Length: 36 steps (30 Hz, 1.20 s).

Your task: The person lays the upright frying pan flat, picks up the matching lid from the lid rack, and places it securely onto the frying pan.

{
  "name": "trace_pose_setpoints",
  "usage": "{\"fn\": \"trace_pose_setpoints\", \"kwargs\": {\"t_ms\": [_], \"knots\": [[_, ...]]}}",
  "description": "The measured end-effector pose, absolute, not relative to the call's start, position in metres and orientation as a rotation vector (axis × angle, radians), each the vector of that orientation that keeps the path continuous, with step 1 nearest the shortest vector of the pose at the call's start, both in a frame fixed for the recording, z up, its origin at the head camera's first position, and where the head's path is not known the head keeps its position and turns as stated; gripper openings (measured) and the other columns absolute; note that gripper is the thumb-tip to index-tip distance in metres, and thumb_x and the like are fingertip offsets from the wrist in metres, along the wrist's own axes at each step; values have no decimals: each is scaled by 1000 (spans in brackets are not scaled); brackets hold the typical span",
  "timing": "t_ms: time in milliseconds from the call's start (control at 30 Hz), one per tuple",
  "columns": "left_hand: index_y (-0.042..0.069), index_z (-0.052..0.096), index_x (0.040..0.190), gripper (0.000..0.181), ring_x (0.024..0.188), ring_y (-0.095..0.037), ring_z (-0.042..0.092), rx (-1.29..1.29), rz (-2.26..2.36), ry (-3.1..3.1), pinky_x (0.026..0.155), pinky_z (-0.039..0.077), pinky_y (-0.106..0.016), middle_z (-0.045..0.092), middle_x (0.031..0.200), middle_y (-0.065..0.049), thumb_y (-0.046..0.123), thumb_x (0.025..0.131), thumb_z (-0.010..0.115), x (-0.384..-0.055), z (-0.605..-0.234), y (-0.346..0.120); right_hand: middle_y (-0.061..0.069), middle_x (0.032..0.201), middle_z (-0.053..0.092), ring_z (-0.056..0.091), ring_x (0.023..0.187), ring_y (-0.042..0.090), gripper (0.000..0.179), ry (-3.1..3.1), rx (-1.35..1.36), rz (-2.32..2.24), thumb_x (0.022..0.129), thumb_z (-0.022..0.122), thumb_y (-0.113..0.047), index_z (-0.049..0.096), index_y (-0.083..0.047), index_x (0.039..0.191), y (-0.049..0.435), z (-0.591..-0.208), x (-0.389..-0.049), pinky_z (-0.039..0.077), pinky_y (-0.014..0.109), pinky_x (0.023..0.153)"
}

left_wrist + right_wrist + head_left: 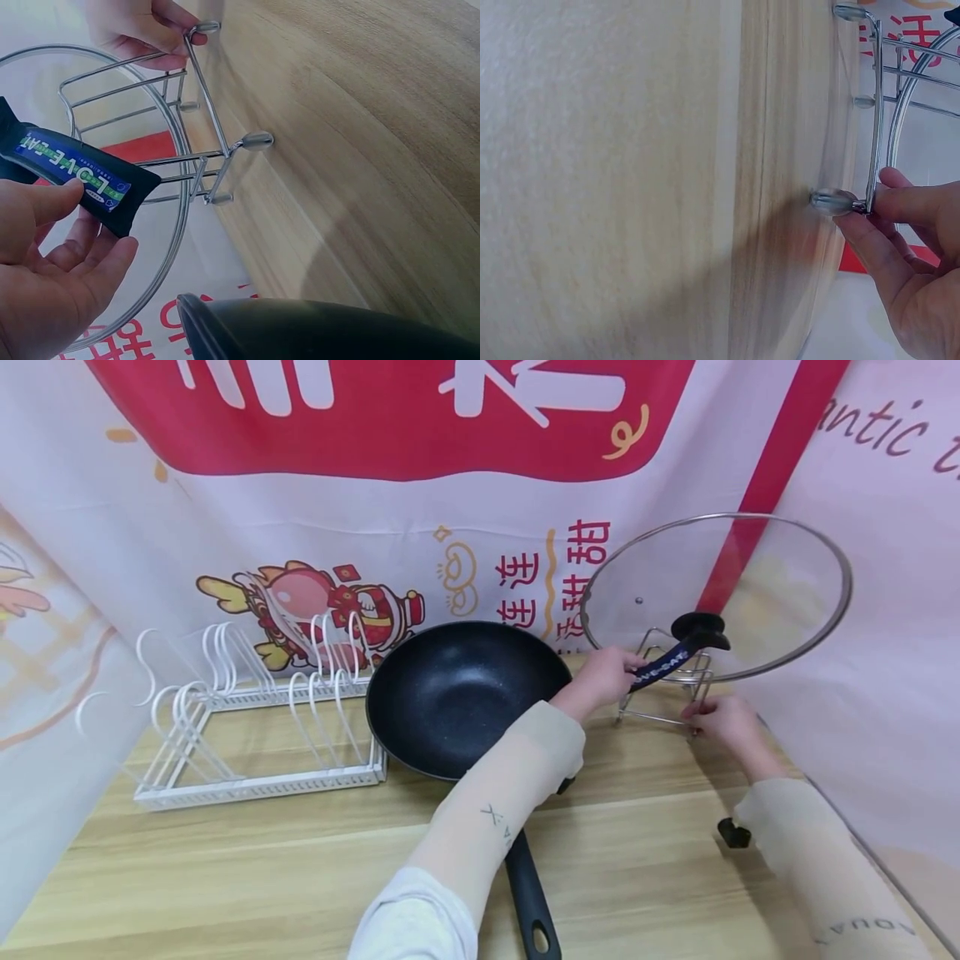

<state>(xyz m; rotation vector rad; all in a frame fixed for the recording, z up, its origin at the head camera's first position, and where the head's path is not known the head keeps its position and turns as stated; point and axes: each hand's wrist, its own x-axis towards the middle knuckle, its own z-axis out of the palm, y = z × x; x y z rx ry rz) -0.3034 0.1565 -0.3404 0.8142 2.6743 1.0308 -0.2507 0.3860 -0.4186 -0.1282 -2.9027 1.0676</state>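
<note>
A large round glass lid (787, 585) with a metal rim stands tilted in a small metal wire lid stand (652, 719) near the back wall. My left hand (604, 677) holds the end of the lid's black arched handle (662, 668), thumb on its blue-green label (73, 169). At the stand's front right corner, my right hand (726, 725) pinches the wire just above a clear foot (832, 201). The right wrist view shows that foot close against the wooden tabletop. Glass and rim pass between the stand's wires.
Left of the stand, a black wok (468, 693) lies with its long handle (531, 893) toward me, under my left forearm. Farther left is a white rack (262, 790) with curved upright dividers. A printed cloth backdrop (420, 510) encloses the table's back and sides.
</note>
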Motion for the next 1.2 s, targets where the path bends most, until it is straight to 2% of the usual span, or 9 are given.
{"fn": "trace_pose_setpoints", "kwargs": {"t_ms": [267,567,833,1200], "knots": [[15,67,136,35,105,-8,63,855,966,2697,81,44,-12,69,131,-2,7,104,59,-303,-340,157,17,85,75,61,65,12,17,-2925,-135,1067,93,67,-1,70,13,103,386,-416,-250,47,22,57],[14,67,136,35,97,-10,59,826,957,2653,75,44,-14,69,130,-3,6,103,60,-303,-336,152,12,81,75,62,68,13,17,-2959,-86,1018,93,67,-3,73,10,101,386,-413,-250,47,23,60],[15,68,135,36,106,-9,62,910,836,2707,83,43,-13,68,133,0,6,101,61,-302,-336,150,11,79,75,62,69,16,17,-2972,-59,983,94,68,-7,74,9,99,386,-412,-245,47,26,61],[14,67,136,37,103,-12,62,921,846,2675,82,44,-14,69,132,-1,4,101,62,-298,-334,147,11,79,75,62,67,13,17,-2975,-47,1016,92,70,-5,74,10,100,384,-409,-240,46,23,59]]}}
